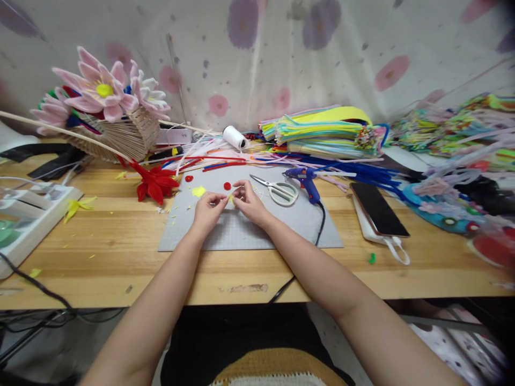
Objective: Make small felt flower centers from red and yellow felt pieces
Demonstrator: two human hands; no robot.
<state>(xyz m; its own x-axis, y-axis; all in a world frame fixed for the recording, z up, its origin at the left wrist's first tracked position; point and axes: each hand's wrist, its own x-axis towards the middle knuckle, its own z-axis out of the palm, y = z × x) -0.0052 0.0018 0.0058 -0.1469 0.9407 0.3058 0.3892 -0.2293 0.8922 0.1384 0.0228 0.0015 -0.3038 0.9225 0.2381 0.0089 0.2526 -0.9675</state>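
Note:
Above the grey mat [249, 236], my left hand [209, 210] and my right hand [250, 202] meet with fingertips pinched round a small yellow piece [230, 198]. Its shape is mostly hidden by the fingers. Just behind the hands lies a red disc [227, 186], and another red disc [189, 178] is at the mat's back left. A yellow flat piece [198, 191] rests left of my left hand. Scissors [281, 192] lie slightly open to the right of my right hand, beside a blue glue gun [304, 179].
A red flower [155, 182] lies left of the mat, with a basket of pink flowers [102, 91] behind. Bundled pipe cleaners [325, 128] and a white spool [234, 137] line the back. A phone [378, 209] lies right; a power strip [44, 225] left.

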